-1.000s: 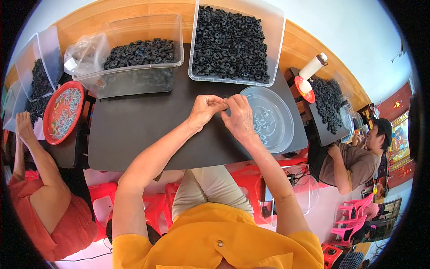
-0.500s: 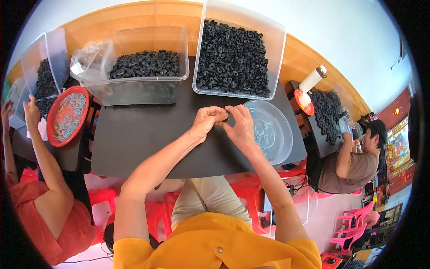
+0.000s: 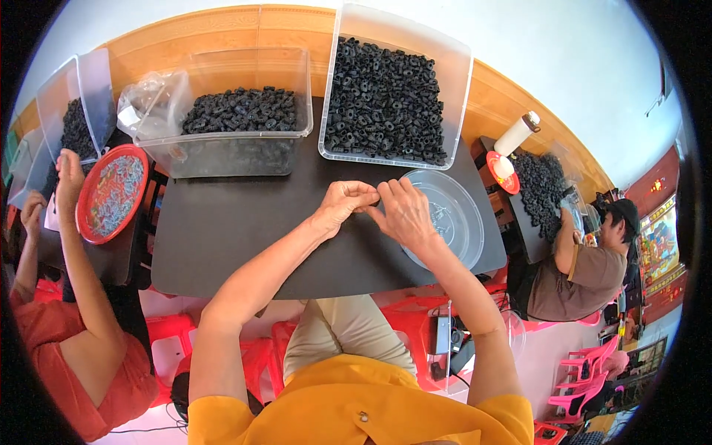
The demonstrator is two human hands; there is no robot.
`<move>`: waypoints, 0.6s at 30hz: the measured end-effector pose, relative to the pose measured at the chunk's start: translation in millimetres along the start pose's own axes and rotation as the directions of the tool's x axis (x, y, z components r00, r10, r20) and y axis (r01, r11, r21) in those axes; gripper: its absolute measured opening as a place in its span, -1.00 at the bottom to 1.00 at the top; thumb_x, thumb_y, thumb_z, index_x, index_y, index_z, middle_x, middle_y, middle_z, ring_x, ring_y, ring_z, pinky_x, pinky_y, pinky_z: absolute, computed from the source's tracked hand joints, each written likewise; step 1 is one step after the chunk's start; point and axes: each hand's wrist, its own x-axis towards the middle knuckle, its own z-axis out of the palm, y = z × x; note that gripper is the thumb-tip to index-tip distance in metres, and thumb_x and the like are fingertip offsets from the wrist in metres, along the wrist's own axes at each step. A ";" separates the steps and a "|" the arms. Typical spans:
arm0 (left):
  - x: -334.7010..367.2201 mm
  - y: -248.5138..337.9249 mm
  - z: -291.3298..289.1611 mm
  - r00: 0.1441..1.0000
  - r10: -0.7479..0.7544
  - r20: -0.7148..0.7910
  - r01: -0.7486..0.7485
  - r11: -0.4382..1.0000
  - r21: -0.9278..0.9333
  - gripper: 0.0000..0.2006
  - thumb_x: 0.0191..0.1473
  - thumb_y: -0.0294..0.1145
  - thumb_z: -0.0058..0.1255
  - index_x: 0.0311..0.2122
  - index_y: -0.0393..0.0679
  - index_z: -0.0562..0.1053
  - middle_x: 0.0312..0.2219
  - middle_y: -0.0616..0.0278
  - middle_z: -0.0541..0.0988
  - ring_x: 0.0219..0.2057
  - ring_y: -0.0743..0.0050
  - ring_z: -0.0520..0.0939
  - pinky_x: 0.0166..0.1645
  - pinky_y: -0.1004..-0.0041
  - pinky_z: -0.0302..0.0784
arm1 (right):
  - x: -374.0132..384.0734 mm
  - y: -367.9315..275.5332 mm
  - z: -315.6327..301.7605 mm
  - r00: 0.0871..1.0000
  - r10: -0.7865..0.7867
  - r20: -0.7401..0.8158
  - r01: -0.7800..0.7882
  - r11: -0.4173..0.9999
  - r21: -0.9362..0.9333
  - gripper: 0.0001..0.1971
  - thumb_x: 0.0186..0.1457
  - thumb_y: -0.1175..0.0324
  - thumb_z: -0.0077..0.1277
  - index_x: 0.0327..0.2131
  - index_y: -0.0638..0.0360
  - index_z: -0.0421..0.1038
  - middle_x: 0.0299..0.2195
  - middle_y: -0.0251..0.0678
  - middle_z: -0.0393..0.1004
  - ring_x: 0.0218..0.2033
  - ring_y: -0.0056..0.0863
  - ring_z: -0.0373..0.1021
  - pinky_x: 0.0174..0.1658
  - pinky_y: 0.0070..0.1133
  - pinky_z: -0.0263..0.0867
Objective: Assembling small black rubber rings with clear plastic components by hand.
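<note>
My left hand (image 3: 344, 205) and my right hand (image 3: 406, 214) meet fingertip to fingertip above the dark table. Thumb and forefinger of the left are pinched together; a small dark part showed there a moment ago, and the fingers now mostly cover it. The right hand's fingers are bent and closed against the left fingertips, its back turned up, hiding whatever is in them. Just beyond the right hand lies a round clear plastic basin (image 3: 469, 230) with small clear or silvery pieces in it. Behind the hands stands a clear bin (image 3: 321, 144) full of small black plastic parts (image 3: 386, 100).
Another clear bin (image 3: 222, 157) of black parts stands at the back left, with a clear plastic bag (image 3: 152, 104) at its side. At left, a co-worker's hands (image 3: 68, 178) are near a red tray (image 3: 83, 222). Another person (image 3: 578, 278) works at right beside a black heap (image 3: 541, 193).
My right hand has rolled over and shifted slightly right, its fingers now covering the small dark part. My left hand barely moved. The left co-worker's hands have shifted.
</note>
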 end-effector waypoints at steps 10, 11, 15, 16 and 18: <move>-1.0 5.6 -4.5 0.995 -0.075 0.064 0.061 0.980 0.192 -0.80 0.01 -0.29 0.04 -0.35 -0.21 0.51 -0.46 0.34 0.54 -0.45 0.69 0.47 -0.29 0.63 0.39 | -1.2 9.0 5.8 1.000 0.007 -0.005 -0.007 1.000 -0.012 -0.72 -0.24 0.25 0.14 -0.56 0.16 0.24 -0.58 -0.30 0.30 -0.48 -0.36 0.32 -0.45 -0.50 0.32; -1.1 5.0 -3.5 0.997 -0.072 0.041 0.063 0.980 0.189 -0.81 0.01 -0.29 0.04 -0.38 -0.20 0.52 -0.48 0.34 0.53 -0.46 0.70 0.47 -0.30 0.63 0.38 | -1.5 8.5 6.3 1.000 0.005 -0.004 -0.005 1.000 -0.009 -0.72 -0.24 0.25 0.14 -0.56 0.16 0.24 -0.58 -0.30 0.30 -0.48 -0.36 0.32 -0.45 -0.50 0.32; 0.0 3.3 -1.2 0.997 -0.071 0.002 0.070 0.980 0.189 -0.82 0.00 -0.30 0.05 -0.40 -0.20 0.53 -0.50 0.34 0.53 -0.49 0.70 0.45 -0.32 0.63 0.38 | -0.7 9.6 7.5 1.000 0.019 -0.002 -0.018 1.000 0.020 -0.72 -0.24 0.27 0.14 -0.58 0.17 0.24 -0.60 -0.29 0.31 -0.49 -0.35 0.32 -0.49 -0.47 0.32; 0.3 1.9 -1.6 0.997 -0.074 -0.002 0.073 0.980 0.187 -0.82 0.00 -0.30 0.05 -0.40 -0.20 0.53 -0.50 0.34 0.53 -0.49 0.70 0.45 -0.32 0.63 0.38 | -0.7 10.1 7.5 1.000 0.019 0.005 -0.019 0.999 0.026 -0.73 -0.25 0.27 0.14 -0.59 0.17 0.25 -0.60 -0.28 0.32 -0.49 -0.34 0.32 -0.50 -0.46 0.33; 1.5 0.8 -1.7 0.999 -0.049 0.001 0.048 0.976 0.212 -0.83 -0.01 -0.32 0.05 -0.42 -0.22 0.53 -0.53 0.34 0.53 -0.51 0.69 0.45 -0.35 0.62 0.38 | 0.6 10.0 6.0 1.000 0.024 0.018 -0.025 0.999 0.044 -0.73 -0.25 0.27 0.14 -0.59 0.17 0.25 -0.60 -0.27 0.33 -0.48 -0.33 0.32 -0.50 -0.45 0.33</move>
